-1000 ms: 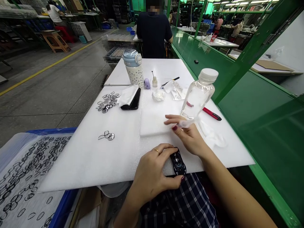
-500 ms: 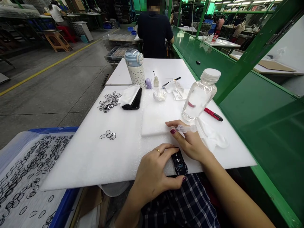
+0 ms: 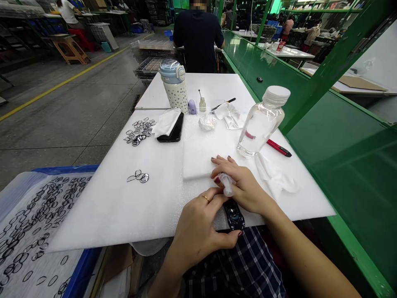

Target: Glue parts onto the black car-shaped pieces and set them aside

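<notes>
Right hand: grip narrow, pinching small clear plastic vial. Left hand: grip open, against glossy black moulded piece. Clear plastic bottle with white cap upright nearby; contents indistinct.

Glossy plastic bottle, matt foam sheet

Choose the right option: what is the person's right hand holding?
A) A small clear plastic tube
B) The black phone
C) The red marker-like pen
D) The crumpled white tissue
A. The right hand pinches the small clear plastic tube in its fingers, while the large clear plastic bottle with a white cap stands apart from it.
</notes>
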The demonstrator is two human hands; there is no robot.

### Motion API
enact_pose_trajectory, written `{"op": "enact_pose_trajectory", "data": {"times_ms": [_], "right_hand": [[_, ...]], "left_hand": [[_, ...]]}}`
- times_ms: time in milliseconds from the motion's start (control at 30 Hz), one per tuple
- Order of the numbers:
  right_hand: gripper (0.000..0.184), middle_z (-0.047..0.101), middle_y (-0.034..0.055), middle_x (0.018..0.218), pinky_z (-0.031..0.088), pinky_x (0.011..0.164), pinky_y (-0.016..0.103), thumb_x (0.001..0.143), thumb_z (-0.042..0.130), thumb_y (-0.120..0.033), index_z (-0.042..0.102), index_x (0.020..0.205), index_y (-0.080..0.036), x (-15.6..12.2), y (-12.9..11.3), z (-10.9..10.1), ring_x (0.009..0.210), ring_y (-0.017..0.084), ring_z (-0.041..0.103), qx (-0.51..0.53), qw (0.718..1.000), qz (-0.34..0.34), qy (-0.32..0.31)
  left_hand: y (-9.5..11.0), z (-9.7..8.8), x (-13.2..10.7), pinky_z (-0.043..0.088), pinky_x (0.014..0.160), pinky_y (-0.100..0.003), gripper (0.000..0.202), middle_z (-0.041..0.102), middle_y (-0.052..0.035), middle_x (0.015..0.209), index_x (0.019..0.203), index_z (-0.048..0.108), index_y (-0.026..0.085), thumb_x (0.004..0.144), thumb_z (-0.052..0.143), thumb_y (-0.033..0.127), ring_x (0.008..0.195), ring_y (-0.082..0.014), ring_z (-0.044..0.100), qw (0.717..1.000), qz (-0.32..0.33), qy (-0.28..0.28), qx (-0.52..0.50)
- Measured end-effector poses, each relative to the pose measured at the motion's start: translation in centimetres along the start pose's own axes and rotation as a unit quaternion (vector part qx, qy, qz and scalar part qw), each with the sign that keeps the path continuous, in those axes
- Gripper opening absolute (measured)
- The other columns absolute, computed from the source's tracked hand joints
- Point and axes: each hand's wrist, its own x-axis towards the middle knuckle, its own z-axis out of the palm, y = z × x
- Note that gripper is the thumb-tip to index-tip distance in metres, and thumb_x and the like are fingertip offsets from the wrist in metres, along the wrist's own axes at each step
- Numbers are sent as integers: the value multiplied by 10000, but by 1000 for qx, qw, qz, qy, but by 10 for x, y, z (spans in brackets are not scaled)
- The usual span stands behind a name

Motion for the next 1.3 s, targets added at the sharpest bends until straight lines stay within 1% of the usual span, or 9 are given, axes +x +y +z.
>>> {"op": "enact_pose_trajectory", "data": {"times_ms": [133,300,400,600,767,867,967,1133,1300], "right_hand": [[135,663,37,1125,296,1154,497,974,487,-318,604,947,-255,-1,3,-6,1387,214,387,158,987,0,36],[117,642,66,1204,251,1164,520,937,505,-190,611,949,-237,-1,1,-2,1408,219,350,-8,1000,-20,7],[98,660,55,1189,172,1188,540,935,531,-226,629,943,-237,-1,0,-2,1410,225,347,16,1000,-3,-10],[277,596,32,1330,300,1142,457,969,492,-445,701,1014,-269,0,7,-12,1317,226,471,246,962,2,117],[134,676,6,941,446,886,327,903,629,-261,710,1008,-273,-7,-10,-10,933,163,594,299,926,-11,231],[222,527,-8,736,400,691,304,866,651,-415,686,1022,-261,-18,-31,-11,701,148,453,374,904,9,206],[423,409,-5,657,354,642,348,819,578,-652,645,773,-237,-28,-48,-16,622,168,358,427,899,13,102],[538,282,-13,568,315,632,362,826,644,-478,322,500,-196,-38,-61,-17,580,171,295,444,892,-12,87],[515,232,-20,480,331,576,381,851,590,-481,317,502,-219,-35,-53,-10,508,180,259,429,894,-23,129]], "left_hand": [[0,-1,0,536,902,-400,642,633,-49,1215,1175,619,187,581,841,287,1017,-247,631,1000,-5,-9,-6],[-1,1,0,550,856,-422,643,646,-68,1180,1177,615,170,590,833,316,1007,-268,632,1000,6,3,14],[-1,1,0,550,865,-414,647,644,-68,1192,1177,616,164,589,836,316,1014,-264,631,1000,6,2,13],[1,-1,-1,527,933,-383,637,633,-38,1220,1193,617,194,602,835,289,1035,-238,626,1000,-14,-7,-4],[0,-3,-1,489,988,-396,547,639,-30,1243,1199,634,230,712,785,429,1075,-244,616,999,-32,-13,-37],[0,-5,0,492,967,-384,482,644,-20,1240,1216,630,258,801,697,494,1062,-232,619,997,-39,-18,-65],[1,-6,1,500,928,-373,440,656,-15,1206,1216,622,265,843,650,498,1026,-225,620,996,-47,-19,-76],[3,-6,1,507,884,-369,432,668,-17,1165,1203,625,258,855,631,513,965,-217,620,995,-50,-12,-83],[3,-6,0,498,883,-356,435,663,-7,1182,1211,621,263,852,640,508,963,-205,616,995,-52,-8,-86]]}}
